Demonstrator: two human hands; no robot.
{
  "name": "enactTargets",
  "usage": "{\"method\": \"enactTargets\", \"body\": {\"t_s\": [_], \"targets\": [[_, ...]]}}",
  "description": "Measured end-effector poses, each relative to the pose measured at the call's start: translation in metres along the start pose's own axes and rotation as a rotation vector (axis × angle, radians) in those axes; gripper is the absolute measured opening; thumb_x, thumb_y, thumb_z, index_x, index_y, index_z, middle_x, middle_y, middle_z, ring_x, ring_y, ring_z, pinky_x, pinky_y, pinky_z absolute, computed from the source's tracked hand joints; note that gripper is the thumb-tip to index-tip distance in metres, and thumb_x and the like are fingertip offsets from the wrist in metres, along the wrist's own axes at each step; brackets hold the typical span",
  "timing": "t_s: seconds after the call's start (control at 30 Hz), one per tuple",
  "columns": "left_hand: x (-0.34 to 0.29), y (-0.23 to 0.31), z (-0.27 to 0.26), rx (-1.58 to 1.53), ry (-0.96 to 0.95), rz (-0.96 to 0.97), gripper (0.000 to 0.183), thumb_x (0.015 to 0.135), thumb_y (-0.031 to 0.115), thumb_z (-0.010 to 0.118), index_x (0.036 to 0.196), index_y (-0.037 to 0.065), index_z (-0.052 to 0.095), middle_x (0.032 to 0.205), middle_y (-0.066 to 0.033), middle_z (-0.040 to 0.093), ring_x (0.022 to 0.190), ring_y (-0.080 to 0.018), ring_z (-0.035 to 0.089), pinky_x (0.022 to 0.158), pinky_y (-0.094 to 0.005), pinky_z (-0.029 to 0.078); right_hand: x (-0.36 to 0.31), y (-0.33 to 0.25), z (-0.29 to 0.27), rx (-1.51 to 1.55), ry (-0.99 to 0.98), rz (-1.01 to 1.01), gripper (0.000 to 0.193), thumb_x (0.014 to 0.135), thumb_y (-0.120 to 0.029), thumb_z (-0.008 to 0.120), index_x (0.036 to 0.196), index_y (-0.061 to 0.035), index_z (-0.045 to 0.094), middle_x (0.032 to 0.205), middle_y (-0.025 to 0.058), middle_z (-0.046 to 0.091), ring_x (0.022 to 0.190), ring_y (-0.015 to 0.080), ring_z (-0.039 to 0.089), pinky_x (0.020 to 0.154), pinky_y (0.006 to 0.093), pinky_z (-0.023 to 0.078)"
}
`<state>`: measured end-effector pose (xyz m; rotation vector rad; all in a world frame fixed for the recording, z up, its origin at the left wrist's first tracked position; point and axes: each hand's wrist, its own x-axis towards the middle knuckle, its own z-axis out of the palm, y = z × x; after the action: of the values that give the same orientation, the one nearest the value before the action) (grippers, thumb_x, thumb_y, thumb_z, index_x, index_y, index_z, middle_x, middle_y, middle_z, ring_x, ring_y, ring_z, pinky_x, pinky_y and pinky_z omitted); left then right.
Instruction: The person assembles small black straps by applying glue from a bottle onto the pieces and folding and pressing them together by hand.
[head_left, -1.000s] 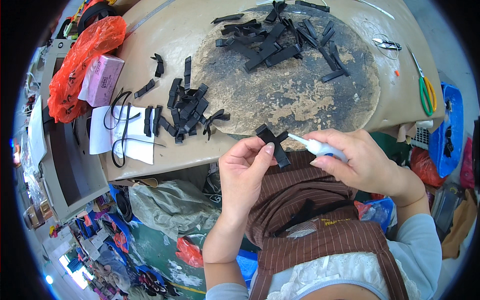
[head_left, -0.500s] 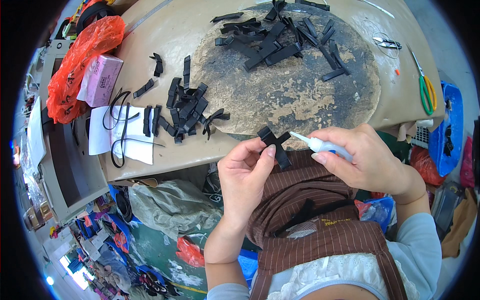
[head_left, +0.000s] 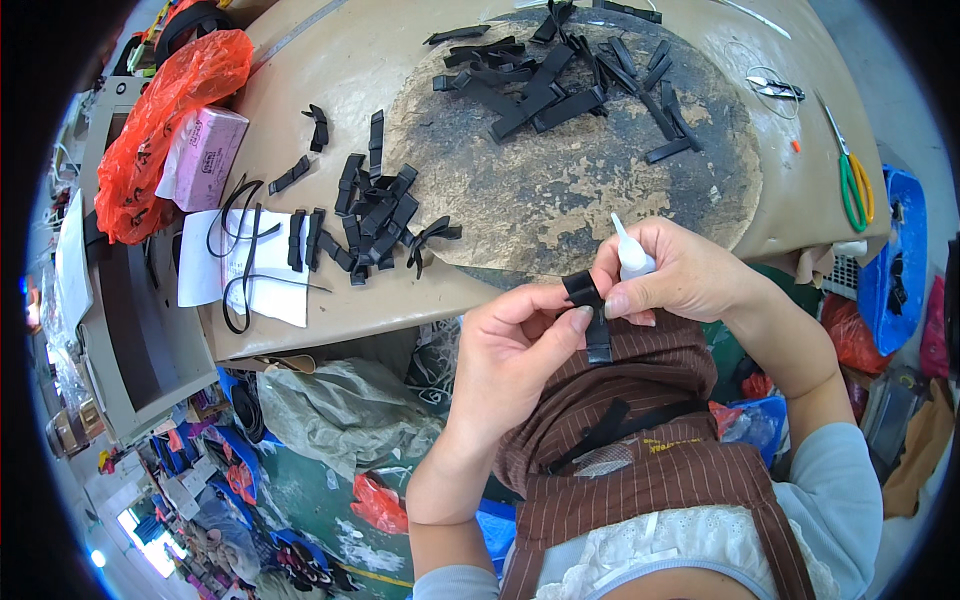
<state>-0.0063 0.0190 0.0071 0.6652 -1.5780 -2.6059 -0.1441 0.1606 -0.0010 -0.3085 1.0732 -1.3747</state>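
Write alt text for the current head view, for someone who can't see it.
A person's left hand and right hand meet at a folded black strip, the right holding a white squeeze bottle. More black strips lie on a worn round board and tan table, with scissors at right.

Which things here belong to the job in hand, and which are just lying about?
In the job:
- black ribbon piece, in the left hand
- white nozzle bottle, in the right hand
- piled black ribbon pieces, probably

Lying about, seemingly:
- green-and-orange-handled scissors
- pliers
- pink tissue box
- red plastic bag
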Motion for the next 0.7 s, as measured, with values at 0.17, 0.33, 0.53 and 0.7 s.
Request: {"method": "enactTargets", "body": {"t_s": [0.17, 0.33, 0.53, 0.7], "targets": [[-0.005, 0.005, -0.006, 0.324, -0.023, 0.119, 0.02, 0.08, -0.003, 0.06, 0.1, -0.004, 0.06, 0.088, -0.0069, 0.062, 0.074, -0.0071, 0.057, 0.066, -0.0211, 0.049, -0.004, -0.014, 0.006, -0.173, 0.093, 0.011, 0.017, 0.072, -0.014, 0.072, 0.078, -0.0018, 0.061, 0.063, 0.0001, 0.057, 0.051, 0.0054, 0.049, 0.047, 0.018, 0.038], [0.003, 0.021, -0.014, -0.163, -0.097, -0.236, 0.024, 0.082, -0.002, 0.056, 0.106, -0.009, 0.054, 0.098, -0.0189, 0.061, 0.082, -0.0245, 0.064, 0.071, -0.0329, 0.056, -0.008, -0.016, 0.002, -0.218, 0.142, 0.038, 0.017, 0.07, -0.006, 0.072, 0.079, -0.0016, 0.058, 0.067, 0.0034, 0.06, 0.052, 0.0058, 0.052, 0.046, 0.0188, 0.039], [0.017, -0.005, -0.028, -0.242, -0.238, -0.255, 0.017, 0.077, -0.001, 0.063, 0.093, -0.005, 0.057, 0.084, -0.0182, 0.063, 0.076, -0.025, 0.066, 0.06, -0.0295, 0.058, -0.005, -0.019, 0.004, -0.206, 0.081, 0.076, 0.017, 0.069, -0.005, 0.072, 0.077, -0.0019, 0.058, 0.065, 0.0018, 0.059, 0.052, 0.0046, 0.05, 0.046, 0.0183, 0.038], [0.014, -0.003, -0.021, -0.112, -0.21, -0.127, 0.015, 0.076, -0.001, 0.065, 0.09, -0.004, 0.06, 0.08, -0.0114, 0.064, 0.074, -0.0162, 0.064, 0.066, -0.0257, 0.054, -0.005, -0.024, 0.007, -0.265, 0.059, 0.1, 0.015, 0.068, -0.006, 0.071, 0.075, -0.0022, 0.058, 0.064, -0.0008, 0.057, 0.053, 0.0038, 0.048, 0.049, 0.0185, 0.037]]}}
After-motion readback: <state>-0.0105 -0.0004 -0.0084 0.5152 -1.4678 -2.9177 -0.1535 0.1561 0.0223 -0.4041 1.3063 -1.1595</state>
